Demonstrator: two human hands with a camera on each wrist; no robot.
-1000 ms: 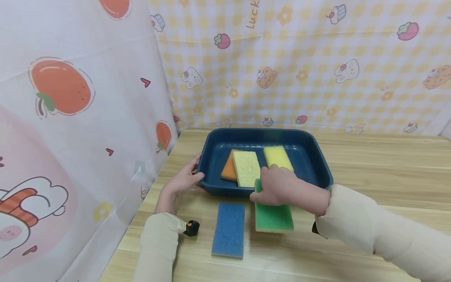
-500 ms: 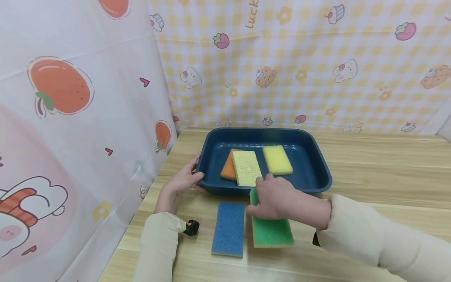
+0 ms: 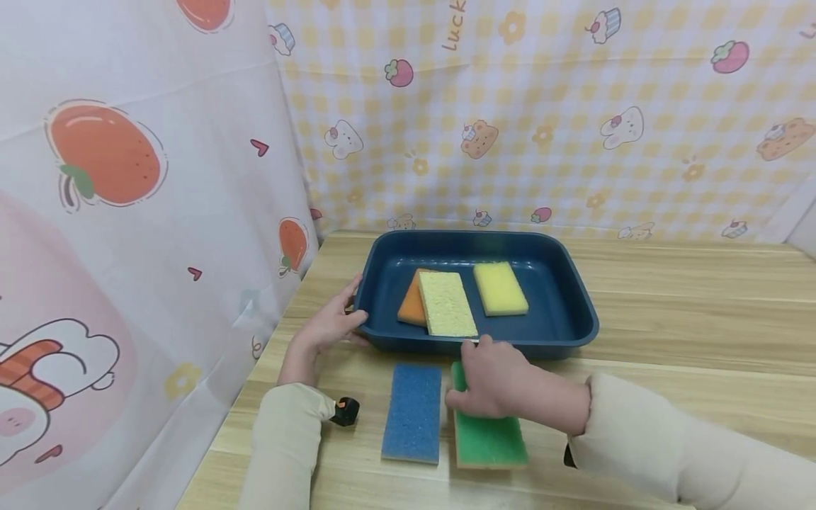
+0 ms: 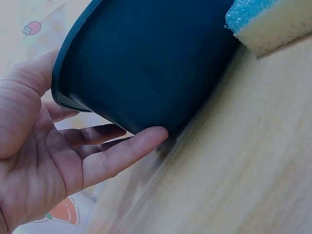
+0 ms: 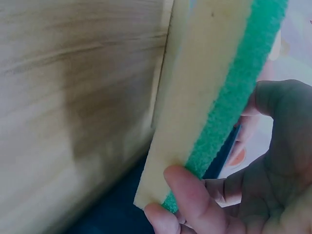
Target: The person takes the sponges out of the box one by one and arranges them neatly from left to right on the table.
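In the head view, my left hand (image 3: 326, 327) holds the left end of a dark blue rectangular pan (image 3: 576, 297). The left wrist view shows fingers against its outer wall and the thumb at its rim. My right hand (image 3: 494, 375) grips the long edges of a green-topped scouring sponge (image 3: 487, 443) in front of the pan. Its cream foam side (image 5: 195, 92) shows in the right wrist view. Whether it touches the table, I cannot tell. Left of it lies a blue-topped sponge (image 3: 413, 418). Inside the pan, a pale yellow sponge (image 3: 448, 304) overlaps an orange one (image 3: 413, 301); a brighter yellow sponge (image 3: 501, 289) lies apart.
The wooden table (image 3: 688, 304) extends to the right of the pan. Behind it hangs a checked cloth (image 3: 548, 92), and a white printed cloth (image 3: 210, 120) covers the left side. A dark wrist camera (image 3: 345, 411) sits by the left sleeve.
My right hand has brought the green sponge back from over the pan's near rim and down beside the blue sponge. My left hand has stayed on the pan.
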